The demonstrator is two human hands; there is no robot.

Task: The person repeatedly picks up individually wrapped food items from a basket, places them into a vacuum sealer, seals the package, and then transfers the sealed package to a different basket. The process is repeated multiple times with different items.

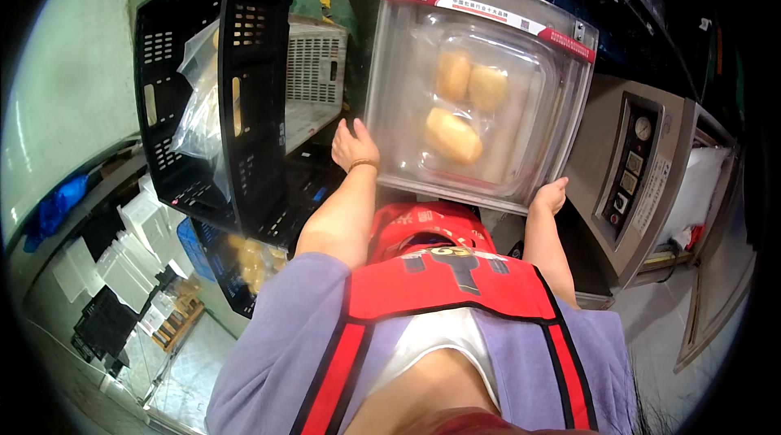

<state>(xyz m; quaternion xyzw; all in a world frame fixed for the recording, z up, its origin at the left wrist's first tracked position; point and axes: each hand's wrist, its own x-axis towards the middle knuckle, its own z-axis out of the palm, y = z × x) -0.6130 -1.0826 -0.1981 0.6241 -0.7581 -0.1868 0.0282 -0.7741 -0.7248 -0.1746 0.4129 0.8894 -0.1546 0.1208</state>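
A vacuum chamber sealer's clear lid lies in front of me, with a red and white printed strip along its far edge. Through it I see a clear plastic bag holding three yellow, peeled-looking pieces of food, perhaps potatoes. My left hand is beside the lid's left edge, near the front corner, fingers raised and slightly apart; whether it touches the lid is unclear. My right hand is at the front right corner with its fingers bent. The lid's edge partly hides its grip.
On the left, a black plastic crate holds clear bags with pale contents. Behind it stands a grey crate. Bagged yellow food lies lower left. A metal machine's control panel, with gauge and knobs, is on the right.
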